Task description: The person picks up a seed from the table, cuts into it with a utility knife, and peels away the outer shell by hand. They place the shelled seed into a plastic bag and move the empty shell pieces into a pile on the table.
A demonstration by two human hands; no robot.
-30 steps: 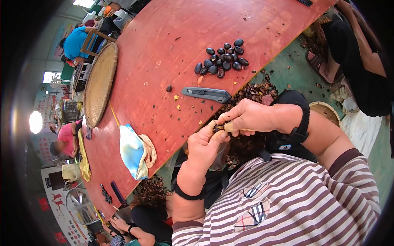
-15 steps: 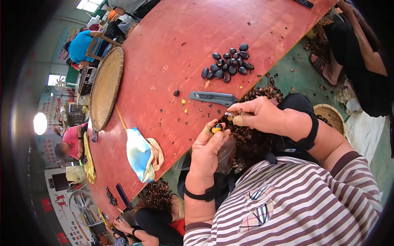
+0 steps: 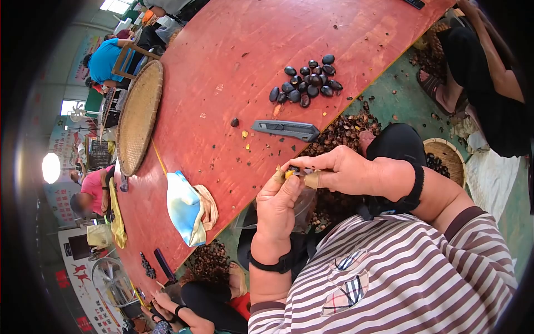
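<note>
My left hand (image 3: 278,200) pinches a small dark nut with a yellow cut face (image 3: 288,174) at its fingertips, just off the near edge of the red table (image 3: 222,67). My right hand (image 3: 339,170) meets it from the right, gripping a small blade with taped fingertips, its tip against the nut. A grey utility knife (image 3: 286,129) lies on the table just beyond my hands. Farther out sits a pile of several dark nuts (image 3: 307,80).
A round woven tray (image 3: 139,117) lies at the table's left. A blue and beige cloth (image 3: 186,207) sits near the table edge. Shell scraps cover the floor under the table. Another person's legs (image 3: 489,83) are at right; a small basket (image 3: 448,158) stands nearby.
My right hand, which had drawn away from the nut half a second ago, has come back against it. The left hand stays closed on the nut.
</note>
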